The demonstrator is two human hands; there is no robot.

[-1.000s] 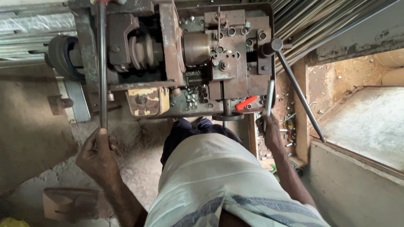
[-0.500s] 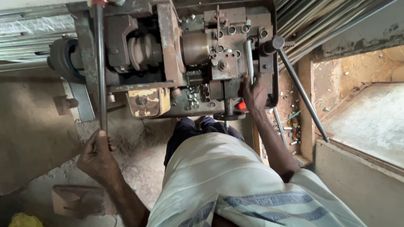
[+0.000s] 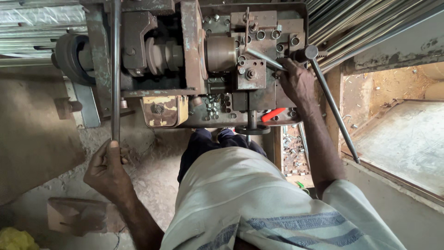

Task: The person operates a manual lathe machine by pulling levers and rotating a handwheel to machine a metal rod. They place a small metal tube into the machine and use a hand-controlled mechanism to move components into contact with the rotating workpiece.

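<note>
Left hand (image 3: 107,170) clamped on the near end of a long rod (image 3: 115,69) running up past the lathe (image 3: 203,65). Right hand (image 3: 296,81) wrapped round a lever (image 3: 263,58) on top, just beside the long handle (image 3: 333,104).

Pale grey short-sleeved shirt (image 3: 240,194) with blue-grey stripes, dark navy trousers (image 3: 203,146), bare forearms.

We see a rust-brown machine (image 3: 199,60) with a yellow plate (image 3: 164,111) and a red handle (image 3: 274,114). Our shirt (image 3: 259,203) is pale with blue-grey stripes.
</note>
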